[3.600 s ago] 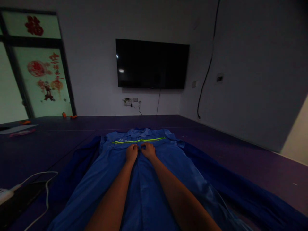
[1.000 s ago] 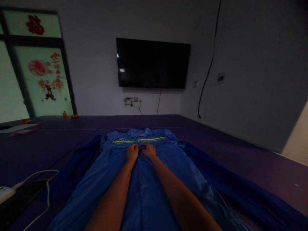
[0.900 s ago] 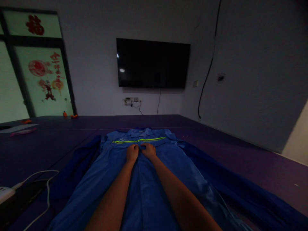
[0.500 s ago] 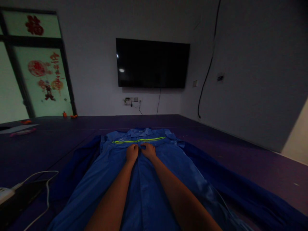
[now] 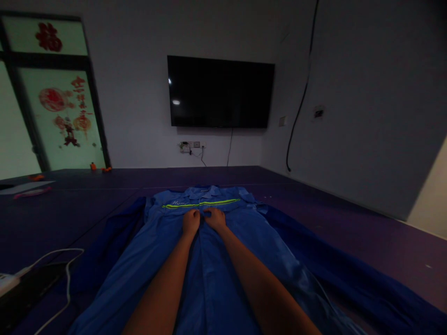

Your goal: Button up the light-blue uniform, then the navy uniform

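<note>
A blue work jacket (image 5: 237,251) lies spread out on its back, collar away from me, with a yellow-green stripe (image 5: 220,202) across the chest. Its darker blue sleeves reach out to both sides. At the front placket, just below the stripe, my left hand (image 5: 191,220) is closed with the fingertips pinched at the cloth edge. Beside it my right hand (image 5: 215,218) is also closed, thumb and index finger curled toward the placket. A small gap separates the two hands. The exact bit of cloth between the fingertips is too dark to make out.
Under the jacket is a dark purple surface (image 5: 349,209). A white cable (image 5: 69,274) and a dark flat object (image 5: 35,288) lie at the lower left. Small orange items (image 5: 92,166) sit near the glass door. A television (image 5: 220,93) hangs on the far wall.
Both hands stay pinched at the same spot on the placket, with hardly any movement. The whole view has shifted very slightly.
</note>
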Tool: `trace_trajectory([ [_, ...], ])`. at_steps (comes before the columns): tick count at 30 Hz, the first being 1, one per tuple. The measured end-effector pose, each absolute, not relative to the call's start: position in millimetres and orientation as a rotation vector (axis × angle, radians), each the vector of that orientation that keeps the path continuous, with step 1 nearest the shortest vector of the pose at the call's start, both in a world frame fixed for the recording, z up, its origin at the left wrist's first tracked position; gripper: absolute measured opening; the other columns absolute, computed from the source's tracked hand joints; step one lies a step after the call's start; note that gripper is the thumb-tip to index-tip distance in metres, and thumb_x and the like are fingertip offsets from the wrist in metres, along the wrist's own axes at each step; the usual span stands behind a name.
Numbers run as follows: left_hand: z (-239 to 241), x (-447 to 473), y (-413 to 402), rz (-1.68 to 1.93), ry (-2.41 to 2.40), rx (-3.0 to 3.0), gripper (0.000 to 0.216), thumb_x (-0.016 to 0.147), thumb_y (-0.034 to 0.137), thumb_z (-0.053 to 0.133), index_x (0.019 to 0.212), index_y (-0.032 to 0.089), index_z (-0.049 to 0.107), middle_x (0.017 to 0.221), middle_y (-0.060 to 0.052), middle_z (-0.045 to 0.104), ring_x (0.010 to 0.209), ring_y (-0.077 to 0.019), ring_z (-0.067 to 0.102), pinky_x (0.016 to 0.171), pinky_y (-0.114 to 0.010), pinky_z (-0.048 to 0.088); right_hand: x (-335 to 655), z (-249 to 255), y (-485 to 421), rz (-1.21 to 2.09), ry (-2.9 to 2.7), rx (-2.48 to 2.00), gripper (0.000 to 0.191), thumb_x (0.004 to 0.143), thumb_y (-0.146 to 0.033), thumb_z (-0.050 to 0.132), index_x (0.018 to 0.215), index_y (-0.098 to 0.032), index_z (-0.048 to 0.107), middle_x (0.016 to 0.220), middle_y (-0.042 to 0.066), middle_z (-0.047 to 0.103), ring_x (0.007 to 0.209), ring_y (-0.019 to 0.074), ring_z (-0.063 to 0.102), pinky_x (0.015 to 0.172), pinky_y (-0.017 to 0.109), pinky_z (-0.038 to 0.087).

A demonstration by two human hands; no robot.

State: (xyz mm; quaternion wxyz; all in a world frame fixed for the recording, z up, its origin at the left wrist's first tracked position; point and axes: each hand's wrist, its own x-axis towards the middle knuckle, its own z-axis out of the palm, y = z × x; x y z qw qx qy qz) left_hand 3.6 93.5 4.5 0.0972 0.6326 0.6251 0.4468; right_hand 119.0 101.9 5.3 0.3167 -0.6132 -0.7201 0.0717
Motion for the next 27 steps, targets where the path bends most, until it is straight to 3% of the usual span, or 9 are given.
trace_trajectory([
  [27,5.3,5.3,93.0,1.303,1.892,1.878,0.027,0.084,0.019,0.042,0.067,0.013,0.062,0.070,-0.005,0.064,0.064,-0.0119,0.055,0.057,-0.020,0.032,118.4,5.4,101.2,0.169,-1.913,-1.607,0.030,0.072,-0.026,0.052,0.100,-0.027,0.063,0.107,0.000,0.063,0.103,0.0190,0.054,0.094,0.032,0.032],
])
